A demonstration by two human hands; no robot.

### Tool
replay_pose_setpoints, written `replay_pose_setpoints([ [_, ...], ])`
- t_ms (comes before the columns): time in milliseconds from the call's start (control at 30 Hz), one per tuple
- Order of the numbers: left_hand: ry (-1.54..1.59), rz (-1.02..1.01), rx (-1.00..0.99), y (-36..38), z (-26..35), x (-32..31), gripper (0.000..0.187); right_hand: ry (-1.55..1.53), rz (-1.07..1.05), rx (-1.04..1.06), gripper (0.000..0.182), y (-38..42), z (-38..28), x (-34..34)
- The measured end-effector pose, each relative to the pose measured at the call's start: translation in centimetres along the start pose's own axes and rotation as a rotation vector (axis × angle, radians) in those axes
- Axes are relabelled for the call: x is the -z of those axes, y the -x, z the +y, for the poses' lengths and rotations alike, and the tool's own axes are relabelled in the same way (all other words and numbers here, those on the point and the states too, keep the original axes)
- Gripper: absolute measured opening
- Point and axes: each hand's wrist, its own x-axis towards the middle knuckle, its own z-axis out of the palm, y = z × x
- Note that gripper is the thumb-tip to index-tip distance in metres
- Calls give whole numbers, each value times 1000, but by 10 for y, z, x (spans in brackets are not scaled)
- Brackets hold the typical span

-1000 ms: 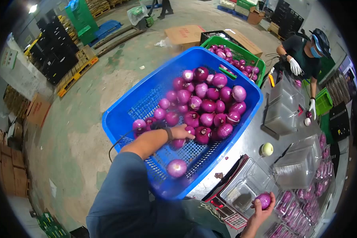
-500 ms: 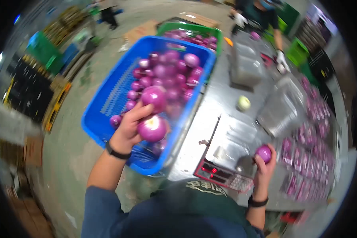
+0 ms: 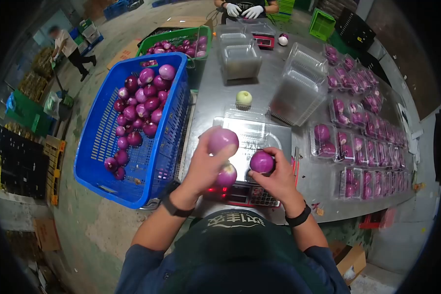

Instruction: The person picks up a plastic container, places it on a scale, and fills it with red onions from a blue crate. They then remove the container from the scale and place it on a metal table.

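Note:
My left hand (image 3: pixel 201 167) is closed round two red onions, a larger upper onion (image 3: pixel 224 142) and a lower onion (image 3: pixel 227 176). In my right hand (image 3: pixel 278 177) a single red onion (image 3: pixel 261 161) is gripped between thumb and fingers. Both hands hover over the metal pan of a digital scale (image 3: pixel 278 139), whose red-lit display and keypad face me. An open clear plastic box (image 3: pixel 247 117) lies on the pan, partly hidden by my hands. Left of the scale, a blue basket (image 3: pixel 88 164) holds many loose red onions (image 3: pixel 142 105).
A pale peeled onion (image 3: pixel 244 99) sits beyond the scale. Stacks of clear boxes (image 3: pixel 301 88) stand on the metal table (image 3: pixel 304 202). Packed onion boxes (image 3: pixel 360 142) fill its right side. A green crate (image 3: pixel 201 54) stands behind the basket; a gloved co-worker (image 3: pixel 245 10) is opposite.
My left hand has swung from the blue basket to above the scale with its two onions. My right hand has moved left with its onion. The view has turned right.

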Motion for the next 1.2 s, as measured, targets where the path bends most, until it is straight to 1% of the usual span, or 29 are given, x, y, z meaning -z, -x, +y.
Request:
replay_pose_setpoints([
  [100, -148, -21, -33, -19, -21, -23, 76, 333, 44, 382, 56, -9, 13, 0],
  [133, -221, -35, -35, -20, -16, -30, 70, 273, -11, 323, 54, -10, 13, 0],
  [233, -683, 11, -285, -30, -39, -34, 72, 382, -5, 399, 54, -13, 26, -2],
  [267, -739, 6, -244, -28, -46, -33, 69, 372, -52, 393, 52, -13, 35, -3],
  [367, -1015, -239, -142, -21, -37, -29, 66, 421, 26, 466, 48, -8, 50, -9],
  [400, -912, -241, -152, -18, -37, -27, 61, 420, 68, 465, 45, -4, 48, -9],
  [500, -986, -201, -398, -15, -45, -19, 57, 344, 115, 427, 45, -3, 56, -11],
  [533, -941, -181, -387, -12, -42, -20, 51, 324, 135, 400, 44, -2, 54, -9],
  [633, -809, 28, -549, -2, -47, -9, 46, 139, 263, 233, 42, -4, 58, -3],
  [667, -810, 107, -554, 3, -46, -3, 41, 130, 319, 171, 36, -6, 59, -2],
  [767, -589, 218, -340, 12, -49, 14, 41, 18, 384, 62, 32, -21, 71, 6],
  [800, -467, 241, -262, 15, -50, 19, 40, -15, 378, 35, 33, -29, 78, 8],
  [900, -191, 298, -117, 24, -45, 27, 39, -144, 319, -75, 38, -52, 95, 7],
  [933, -142, 295, -184, 26, -39, 26, 38, -205, 280, -129, 41, -62, 93, 8],
  [967, -109, 283, -183, 27, -33, 25, 38, -267, 244, -183, 44, -72, 91, 6],
  [1033, -43, 254, -195, 27, -20, 24, 39, -271, 217, -264, 52, -93, 84, 1],
  [1067, -56, 250, -188, 27, -14, 23, 43, -291, 212, -312, 59, -100, 76, -2],
  [1167, -118, 246, -94, 25, -6, 21, 40, -351, 127, -423, 67, -121, 74, -5],
  [1200, -142, 248, -29, 25, -13, 24, 45, -413, 126, -376, 73, -126, 81, -6],
])
